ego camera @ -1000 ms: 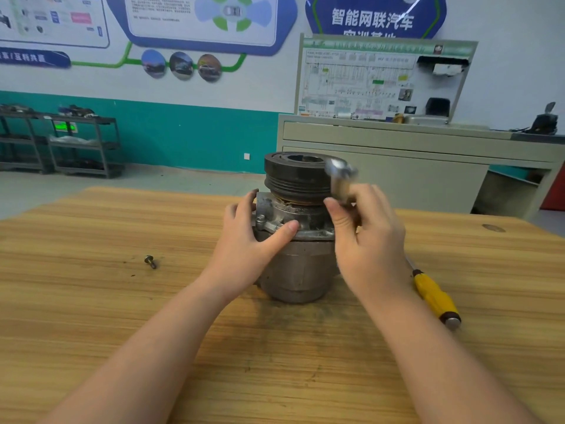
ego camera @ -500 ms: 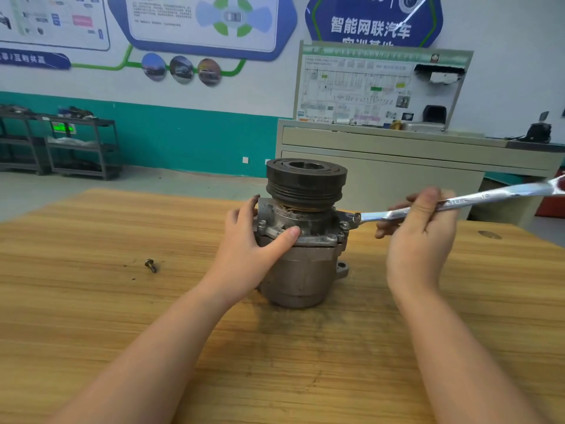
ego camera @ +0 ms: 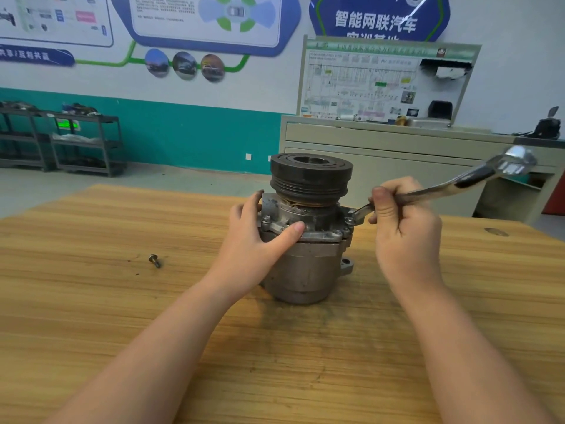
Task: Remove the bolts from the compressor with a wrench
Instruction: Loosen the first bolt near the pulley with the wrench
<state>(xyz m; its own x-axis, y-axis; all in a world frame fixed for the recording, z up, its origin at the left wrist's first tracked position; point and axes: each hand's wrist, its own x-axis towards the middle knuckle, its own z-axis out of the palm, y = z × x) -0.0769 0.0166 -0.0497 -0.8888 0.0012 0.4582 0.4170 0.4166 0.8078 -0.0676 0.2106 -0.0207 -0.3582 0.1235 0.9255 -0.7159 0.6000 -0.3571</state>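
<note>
One bolt (ego camera: pixel 155 260) lies loose on the table (ego camera: pixel 91 301), left of centre. The left hand (ego camera: pixel 260 240) holds the central compressor (ego camera: pixel 305 255); right hand (ego camera: pixel 403 231) fingers curl round the wrench (ego camera: pixel 452 186), seated on another bolt. Several remain.

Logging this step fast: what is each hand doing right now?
Left hand: grips the compressor, steadying it.
Right hand: holds the wrench, its head at a flange bolt.
</note>
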